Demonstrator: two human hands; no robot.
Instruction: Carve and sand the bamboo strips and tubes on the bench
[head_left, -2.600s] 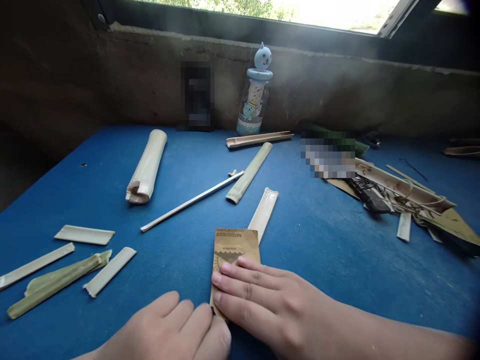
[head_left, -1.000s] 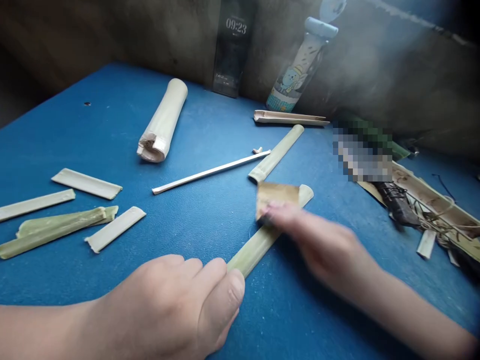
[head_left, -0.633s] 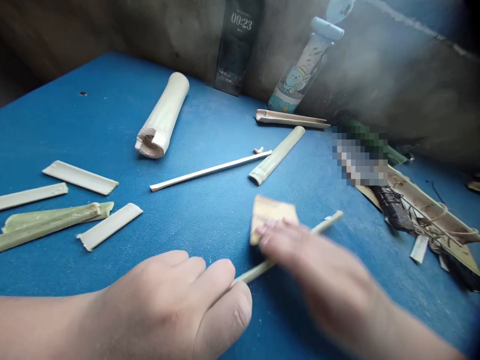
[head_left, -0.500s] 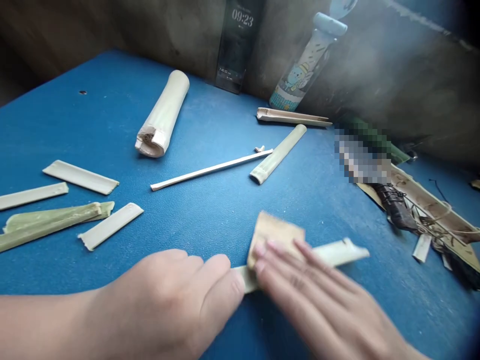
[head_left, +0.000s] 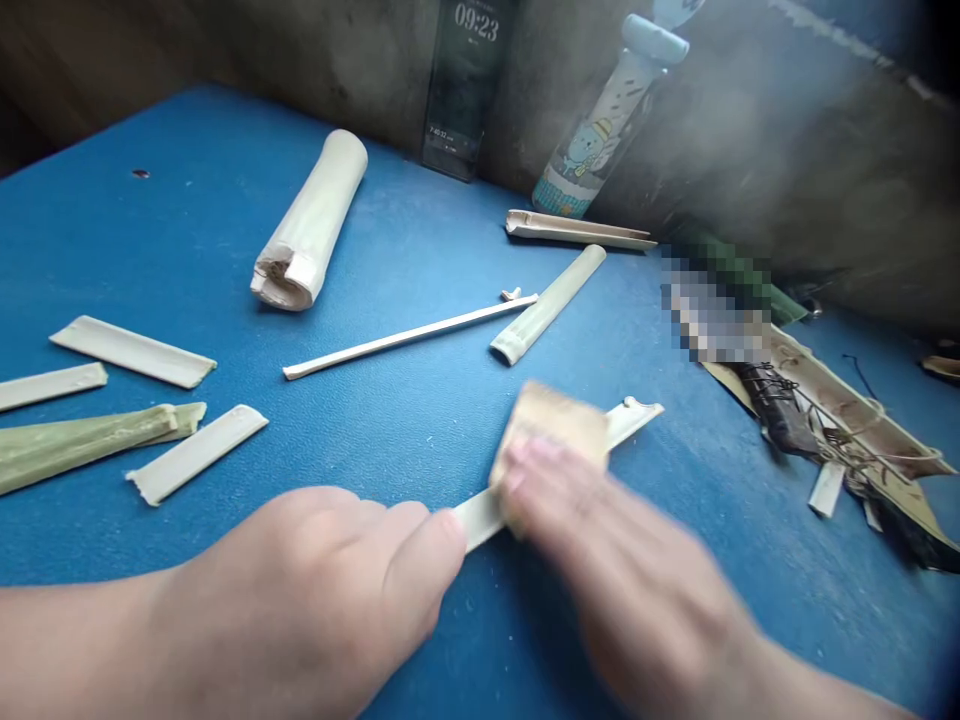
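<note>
My left hand (head_left: pixel 330 590) is closed around the near end of a pale bamboo strip (head_left: pixel 478 518), thumb along its top. The strip slants away to the upper right, and its notched far end shows past my other hand. A tan piece of sandpaper (head_left: pixel 559 418) lies folded over the strip's middle. Pressing it there is my right hand (head_left: pixel 630 560), its fingers together on the sheet and slightly blurred; the thumb is hidden. Beyond them a thin bamboo stick (head_left: pixel 409 338) rests beside a split bamboo piece (head_left: pixel 549 305).
On the blue table (head_left: pixel 187 240) lie a bamboo tube (head_left: pixel 315 215) and several cut bamboo pieces (head_left: pixel 199 452) at left. A phone (head_left: pixel 466 90) and a cartoon-printed bottle (head_left: pixel 600 125) lean at the back wall. To the right, a dark-handled tool (head_left: pixel 780 410), partly pixelated, lies among bamboo and string.
The strip's far end has swung up and away, tilting more steeply. My right hand and the sandpaper have turned with it, fingers drawn closer together. The whole view has shifted slightly.
</note>
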